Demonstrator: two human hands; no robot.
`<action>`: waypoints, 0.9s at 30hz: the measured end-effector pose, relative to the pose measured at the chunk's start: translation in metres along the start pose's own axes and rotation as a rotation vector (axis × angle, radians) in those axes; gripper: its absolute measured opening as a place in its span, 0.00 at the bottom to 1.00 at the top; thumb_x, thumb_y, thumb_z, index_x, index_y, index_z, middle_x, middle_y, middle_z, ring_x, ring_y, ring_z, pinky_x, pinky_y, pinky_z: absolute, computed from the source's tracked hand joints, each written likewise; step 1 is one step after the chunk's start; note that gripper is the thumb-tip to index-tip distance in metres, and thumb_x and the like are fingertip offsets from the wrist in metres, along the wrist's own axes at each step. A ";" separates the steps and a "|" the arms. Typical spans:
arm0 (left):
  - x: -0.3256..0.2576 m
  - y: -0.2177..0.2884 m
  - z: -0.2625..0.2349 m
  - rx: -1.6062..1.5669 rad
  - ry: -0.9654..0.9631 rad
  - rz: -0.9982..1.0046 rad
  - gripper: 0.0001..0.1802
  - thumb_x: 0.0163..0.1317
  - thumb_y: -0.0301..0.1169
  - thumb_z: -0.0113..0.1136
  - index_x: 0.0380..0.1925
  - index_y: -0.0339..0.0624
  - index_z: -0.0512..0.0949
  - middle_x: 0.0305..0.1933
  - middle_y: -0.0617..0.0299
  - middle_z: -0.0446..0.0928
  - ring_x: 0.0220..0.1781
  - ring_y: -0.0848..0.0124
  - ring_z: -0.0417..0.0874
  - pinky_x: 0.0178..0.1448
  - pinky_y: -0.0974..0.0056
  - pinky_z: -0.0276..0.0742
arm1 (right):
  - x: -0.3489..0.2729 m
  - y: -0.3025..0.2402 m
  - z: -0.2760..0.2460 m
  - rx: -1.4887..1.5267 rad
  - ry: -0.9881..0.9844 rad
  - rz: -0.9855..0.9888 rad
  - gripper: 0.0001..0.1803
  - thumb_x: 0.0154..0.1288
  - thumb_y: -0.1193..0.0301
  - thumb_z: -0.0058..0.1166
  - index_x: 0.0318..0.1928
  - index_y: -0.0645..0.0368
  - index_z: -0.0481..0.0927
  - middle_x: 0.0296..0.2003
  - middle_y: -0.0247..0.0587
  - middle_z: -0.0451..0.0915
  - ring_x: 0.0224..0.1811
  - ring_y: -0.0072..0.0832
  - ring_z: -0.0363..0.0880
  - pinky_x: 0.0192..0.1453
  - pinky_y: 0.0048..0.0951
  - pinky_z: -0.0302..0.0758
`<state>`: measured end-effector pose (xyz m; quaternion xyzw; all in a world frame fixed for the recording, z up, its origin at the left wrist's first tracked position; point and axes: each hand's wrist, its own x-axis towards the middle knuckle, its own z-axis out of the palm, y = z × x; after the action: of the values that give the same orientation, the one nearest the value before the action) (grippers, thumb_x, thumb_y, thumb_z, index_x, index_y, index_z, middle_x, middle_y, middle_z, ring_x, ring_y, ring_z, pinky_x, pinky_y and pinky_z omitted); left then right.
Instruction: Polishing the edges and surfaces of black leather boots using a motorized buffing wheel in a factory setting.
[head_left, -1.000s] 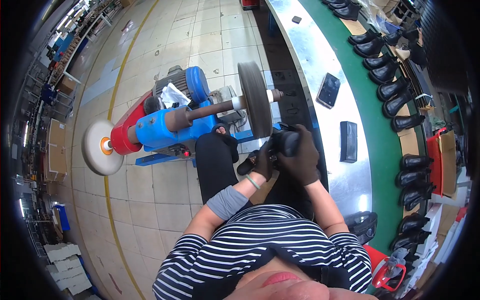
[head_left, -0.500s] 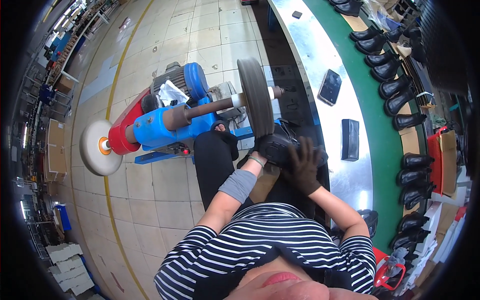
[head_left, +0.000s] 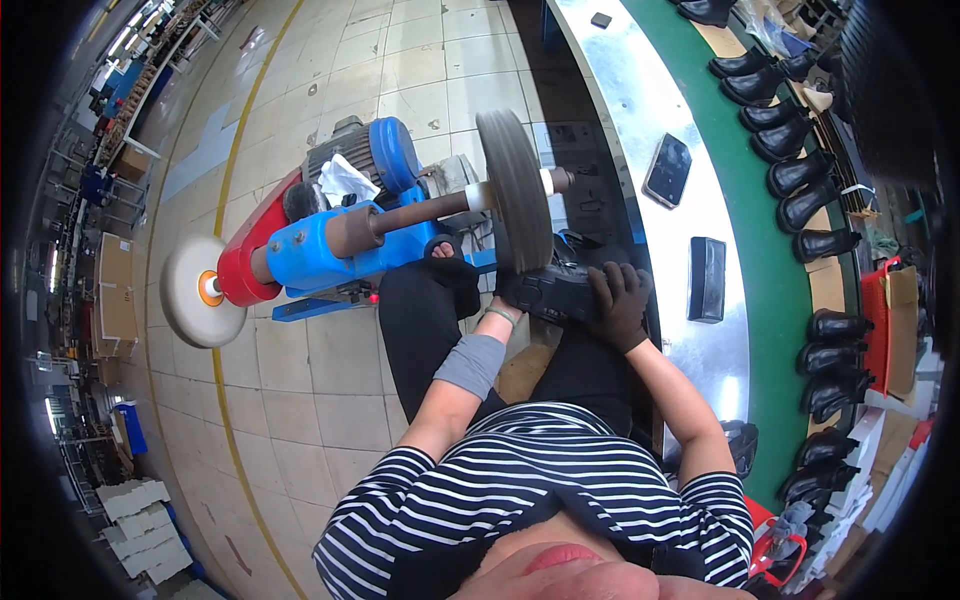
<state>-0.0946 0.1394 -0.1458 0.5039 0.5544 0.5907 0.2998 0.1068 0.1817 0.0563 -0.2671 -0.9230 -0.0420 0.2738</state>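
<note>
A black boot (head_left: 556, 294), sole side up, lies against the lower edge of the wide grey buffing wheel (head_left: 516, 195). The wheel's face looks streaked. My left hand (head_left: 508, 302) reaches to the boot's left end by the wheel and holds it; the boot hides its fingers. A green band circles that wrist. On the boot's right end, my right hand (head_left: 620, 298) in a dark brown glove grips with bent fingers. The wheel sits on a brown shaft (head_left: 425, 218) running from a blue and red machine (head_left: 315, 252).
To my right is a metal-topped bench (head_left: 660, 100) with a phone (head_left: 668, 170) and a black block (head_left: 706, 280). Beyond it, several black boots (head_left: 800, 175) line a green surface (head_left: 765, 400). A white wheel (head_left: 203, 292) sits at the machine's left end.
My right hand, spread and blurred before, has moved up slightly and closed on the boot's right end. The boot still touches the wheel.
</note>
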 end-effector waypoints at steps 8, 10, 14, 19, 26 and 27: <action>0.004 0.017 -0.021 0.159 0.154 -0.068 0.27 0.58 0.38 0.59 0.57 0.42 0.68 0.56 0.54 0.72 0.58 0.63 0.73 0.59 0.62 0.70 | 0.018 -0.006 0.010 0.012 -0.054 -0.070 0.35 0.41 0.56 0.60 0.54 0.46 0.70 0.47 0.41 0.68 0.50 0.40 0.65 0.52 0.50 0.58; 0.003 0.019 -0.023 -0.337 0.199 -0.171 0.26 0.58 0.38 0.60 0.56 0.42 0.70 0.56 0.54 0.73 0.58 0.64 0.73 0.59 0.62 0.70 | 0.019 -0.007 0.015 -0.005 -0.062 -0.090 0.35 0.41 0.56 0.60 0.54 0.46 0.70 0.47 0.41 0.68 0.51 0.40 0.65 0.53 0.50 0.58; 0.006 0.050 -0.030 -0.104 0.127 -0.172 0.23 0.64 0.39 0.49 0.56 0.40 0.69 0.57 0.55 0.72 0.59 0.64 0.72 0.65 0.62 0.65 | 0.021 -0.007 0.021 0.037 -0.110 -0.079 0.33 0.41 0.57 0.60 0.53 0.46 0.70 0.47 0.41 0.68 0.50 0.39 0.65 0.52 0.50 0.58; -0.005 0.048 -0.059 -0.512 0.073 -0.249 0.23 0.70 0.39 0.36 0.59 0.40 0.66 0.61 0.55 0.68 0.61 0.63 0.70 0.70 0.62 0.58 | 0.038 -0.021 0.029 0.099 -0.147 -0.120 0.29 0.44 0.58 0.58 0.51 0.47 0.71 0.47 0.40 0.69 0.50 0.38 0.66 0.52 0.49 0.58; 0.006 0.114 -0.077 1.321 0.438 0.367 0.29 0.68 0.42 0.37 0.65 0.38 0.55 0.70 0.55 0.53 0.71 0.63 0.53 0.74 0.61 0.47 | 0.035 -0.030 0.039 0.085 -0.105 -0.216 0.24 0.47 0.64 0.54 0.49 0.49 0.71 0.46 0.40 0.69 0.49 0.38 0.66 0.51 0.49 0.59; 0.003 0.114 -0.080 1.320 0.296 0.156 0.31 0.68 0.42 0.36 0.66 0.36 0.53 0.70 0.51 0.51 0.71 0.60 0.52 0.74 0.59 0.46 | 0.034 -0.031 0.038 0.081 -0.098 -0.245 0.24 0.46 0.65 0.55 0.48 0.49 0.71 0.46 0.41 0.69 0.48 0.39 0.66 0.51 0.48 0.60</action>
<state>-0.1468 0.0905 -0.0264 0.5336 0.7958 0.2111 -0.1932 0.0480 0.1798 0.0444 -0.1430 -0.9619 -0.0249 0.2318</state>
